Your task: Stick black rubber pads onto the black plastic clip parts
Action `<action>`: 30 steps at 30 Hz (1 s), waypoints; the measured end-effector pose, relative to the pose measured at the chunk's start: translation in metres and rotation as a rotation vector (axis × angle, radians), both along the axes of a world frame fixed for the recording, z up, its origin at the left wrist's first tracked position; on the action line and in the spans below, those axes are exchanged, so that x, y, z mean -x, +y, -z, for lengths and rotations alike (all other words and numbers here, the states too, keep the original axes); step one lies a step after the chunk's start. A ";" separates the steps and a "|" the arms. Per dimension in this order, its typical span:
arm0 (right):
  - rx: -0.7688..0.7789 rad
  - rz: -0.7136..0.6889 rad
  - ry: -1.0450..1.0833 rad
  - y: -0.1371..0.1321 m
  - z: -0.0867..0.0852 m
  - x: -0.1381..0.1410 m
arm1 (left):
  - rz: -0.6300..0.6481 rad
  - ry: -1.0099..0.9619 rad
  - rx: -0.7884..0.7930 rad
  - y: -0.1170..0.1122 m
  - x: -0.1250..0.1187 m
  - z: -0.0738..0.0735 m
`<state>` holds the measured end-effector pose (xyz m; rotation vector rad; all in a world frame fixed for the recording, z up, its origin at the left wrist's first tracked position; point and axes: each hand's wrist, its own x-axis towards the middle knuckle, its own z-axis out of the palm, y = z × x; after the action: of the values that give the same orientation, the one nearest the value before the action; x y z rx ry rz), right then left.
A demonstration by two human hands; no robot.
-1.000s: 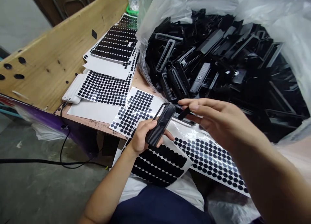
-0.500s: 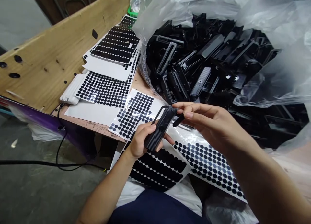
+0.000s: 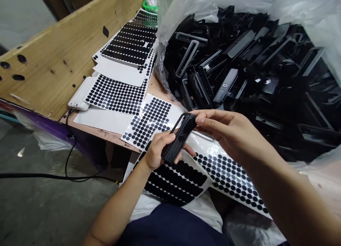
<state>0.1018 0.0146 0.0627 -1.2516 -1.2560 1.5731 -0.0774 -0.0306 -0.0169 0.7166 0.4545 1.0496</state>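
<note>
My left hand (image 3: 157,150) is closed around the lower end of a black carbon-pattern plastic part (image 3: 179,136), held tilted over my lap. My right hand (image 3: 225,132) pinches the part's upper end with thumb and forefinger pressed on it. Under both hands lie a sheet of black oval stickers (image 3: 177,180) and a glossy sheet of round black dot stickers (image 3: 226,171). A clear plastic bag (image 3: 186,4) full of similar black parts (image 3: 239,64) lies just beyond my hands.
Several more sticker sheets (image 3: 119,93) cover the wooden table, backed by a plywood board (image 3: 58,57) on the left. A white power bank (image 3: 80,96) with a black cable (image 3: 53,176) sits at the table's left edge. Grey floor lies below left.
My right hand held a small black oval piece near the part's top; now its fingertips press directly on the part's upper end and the piece no longer shows separately.
</note>
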 end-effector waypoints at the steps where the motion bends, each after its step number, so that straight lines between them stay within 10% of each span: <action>1: 0.008 0.008 0.002 0.000 0.000 0.000 | 0.000 0.004 -0.001 0.000 0.000 0.000; 30: -0.246 0.019 -0.336 -0.004 -0.007 0.002 | 0.013 0.025 0.001 0.000 0.001 -0.004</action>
<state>0.0996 0.0108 0.0701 -1.3977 -1.5880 1.1821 -0.0782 -0.0310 -0.0134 0.7313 0.4715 1.0286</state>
